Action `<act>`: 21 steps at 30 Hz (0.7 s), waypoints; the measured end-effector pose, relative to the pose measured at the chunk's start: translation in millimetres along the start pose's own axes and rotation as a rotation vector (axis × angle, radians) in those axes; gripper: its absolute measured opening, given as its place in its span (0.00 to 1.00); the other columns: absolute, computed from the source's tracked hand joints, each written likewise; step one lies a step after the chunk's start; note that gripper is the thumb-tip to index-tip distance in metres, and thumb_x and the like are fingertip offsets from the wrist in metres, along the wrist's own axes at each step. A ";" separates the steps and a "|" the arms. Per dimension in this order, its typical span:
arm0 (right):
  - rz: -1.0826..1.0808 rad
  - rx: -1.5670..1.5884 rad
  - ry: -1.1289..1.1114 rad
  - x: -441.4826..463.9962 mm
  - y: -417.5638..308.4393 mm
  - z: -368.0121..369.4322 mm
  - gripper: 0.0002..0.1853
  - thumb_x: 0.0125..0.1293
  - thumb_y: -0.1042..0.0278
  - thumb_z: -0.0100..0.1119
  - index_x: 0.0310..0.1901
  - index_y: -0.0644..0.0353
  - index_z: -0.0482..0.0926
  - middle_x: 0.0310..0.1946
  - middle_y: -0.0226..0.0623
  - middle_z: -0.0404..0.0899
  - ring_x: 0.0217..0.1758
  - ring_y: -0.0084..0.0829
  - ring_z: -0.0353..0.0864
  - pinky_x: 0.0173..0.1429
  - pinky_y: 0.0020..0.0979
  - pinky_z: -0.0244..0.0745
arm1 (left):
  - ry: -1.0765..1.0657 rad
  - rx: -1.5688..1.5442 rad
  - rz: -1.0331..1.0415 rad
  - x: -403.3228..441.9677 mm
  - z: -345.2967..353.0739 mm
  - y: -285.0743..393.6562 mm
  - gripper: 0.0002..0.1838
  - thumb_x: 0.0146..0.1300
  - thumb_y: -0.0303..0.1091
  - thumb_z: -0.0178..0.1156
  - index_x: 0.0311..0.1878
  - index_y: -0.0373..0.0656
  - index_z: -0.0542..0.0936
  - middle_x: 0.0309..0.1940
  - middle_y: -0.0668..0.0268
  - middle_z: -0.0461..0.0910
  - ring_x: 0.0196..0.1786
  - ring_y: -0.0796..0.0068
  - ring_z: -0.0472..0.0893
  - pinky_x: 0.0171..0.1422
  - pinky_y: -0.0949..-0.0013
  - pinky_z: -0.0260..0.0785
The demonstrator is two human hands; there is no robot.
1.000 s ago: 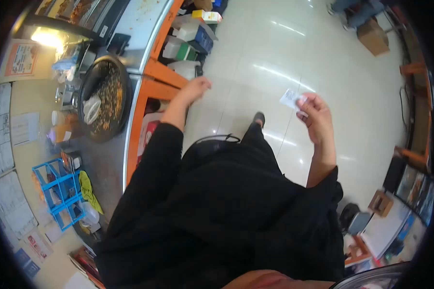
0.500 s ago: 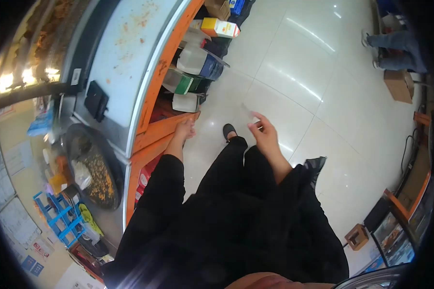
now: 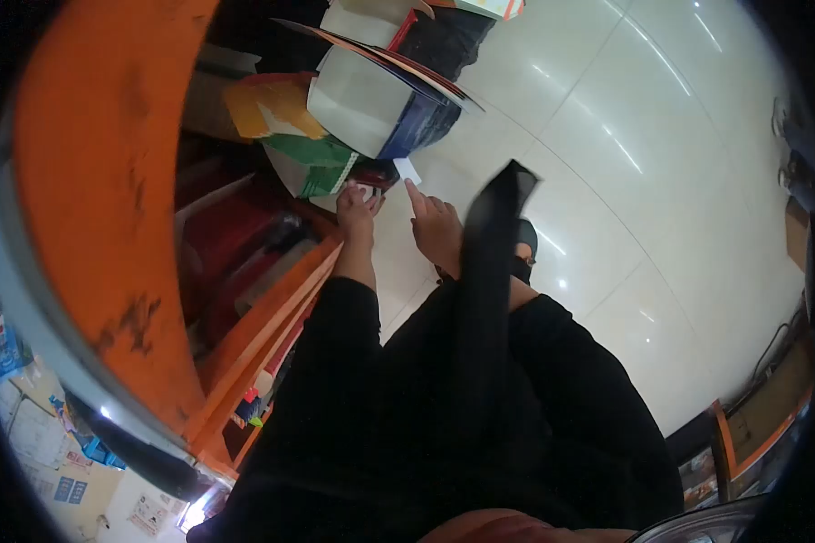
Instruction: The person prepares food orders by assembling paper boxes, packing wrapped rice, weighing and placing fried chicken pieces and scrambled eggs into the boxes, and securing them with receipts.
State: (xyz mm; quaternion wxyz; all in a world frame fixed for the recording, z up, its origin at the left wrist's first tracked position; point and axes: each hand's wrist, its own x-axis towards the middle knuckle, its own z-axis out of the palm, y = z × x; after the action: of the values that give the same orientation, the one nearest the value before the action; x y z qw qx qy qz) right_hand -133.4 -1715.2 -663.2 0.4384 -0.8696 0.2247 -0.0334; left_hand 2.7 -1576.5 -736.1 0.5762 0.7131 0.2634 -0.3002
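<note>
My right hand point(image 3: 436, 228) pinches a small white slip point(image 3: 407, 170), probably paper or card, between thumb and forefinger. Just left of it, my left hand point(image 3: 359, 213) reaches down to the front of the orange shelf, its fingers curled at a small pale, round-looking thing that they partly hide. Right above my left hand stands a green-and-white carton point(image 3: 321, 167) with its top open. Beyond that is a white-and-blue open box point(image 3: 362, 104), close to the slip. The black strap or cloth end point(image 3: 503, 204) hangs across my right forearm.
An orange shelf unit point(image 3: 109, 181) rises on the left, with red packages point(image 3: 240, 222) inside. Thin flat boards point(image 3: 398, 63) stick out among the boxes. Pale floor tiles point(image 3: 625, 172) stretch to the right, where another person's feet point(image 3: 792, 163) show at the edge.
I have bent lower and closer to the shelf, so the boxes look larger. Both hands have come together beside the boxes. My right hand still pinches the slip.
</note>
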 end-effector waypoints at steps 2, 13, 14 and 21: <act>-0.051 0.108 0.110 13.3 12.1 31.0 0.40 0.55 0.77 0.57 0.70 0.61 0.53 0.46 0.45 0.77 0.46 0.44 0.76 0.51 0.43 0.69 | 0.061 -0.004 -0.002 -7.2 7.3 16.3 0.32 0.64 0.59 0.56 0.60 0.43 0.65 0.59 0.52 0.68 0.54 0.52 0.75 0.55 0.52 0.73; 0.235 -0.197 -0.198 45.0 40.9 72.9 0.15 0.62 0.56 0.57 0.41 0.60 0.75 0.32 0.38 0.76 0.33 0.36 0.76 0.39 0.37 0.70 | 0.010 -0.200 -0.239 33.1 -41.3 1.6 0.18 0.67 0.48 0.51 0.49 0.43 0.71 0.48 0.59 0.71 0.44 0.62 0.76 0.47 0.59 0.74; 0.159 -0.425 -0.143 55.4 28.3 70.6 0.17 0.61 0.56 0.60 0.38 0.64 0.74 0.28 0.39 0.74 0.28 0.36 0.75 0.37 0.35 0.73 | 0.038 -0.028 -0.237 20.0 -35.5 5.2 0.17 0.67 0.48 0.50 0.44 0.42 0.73 0.42 0.60 0.74 0.39 0.65 0.78 0.43 0.61 0.75; -0.073 -0.573 0.013 60.7 33.0 149.1 0.14 0.62 0.58 0.53 0.34 0.62 0.78 0.22 0.39 0.75 0.27 0.42 0.75 0.33 0.41 0.69 | -0.108 0.397 -0.169 -37.4 -33.3 -6.2 0.19 0.68 0.47 0.47 0.26 0.46 0.72 0.14 0.70 0.68 0.16 0.76 0.71 0.23 0.70 0.70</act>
State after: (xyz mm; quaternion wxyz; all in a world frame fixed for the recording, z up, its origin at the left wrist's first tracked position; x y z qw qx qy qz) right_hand -52.9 -1646.3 -788.7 0.1720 -0.9653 0.1963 0.0100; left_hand -23.1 -1543.7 -707.6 0.4105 0.7707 0.2269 -0.4312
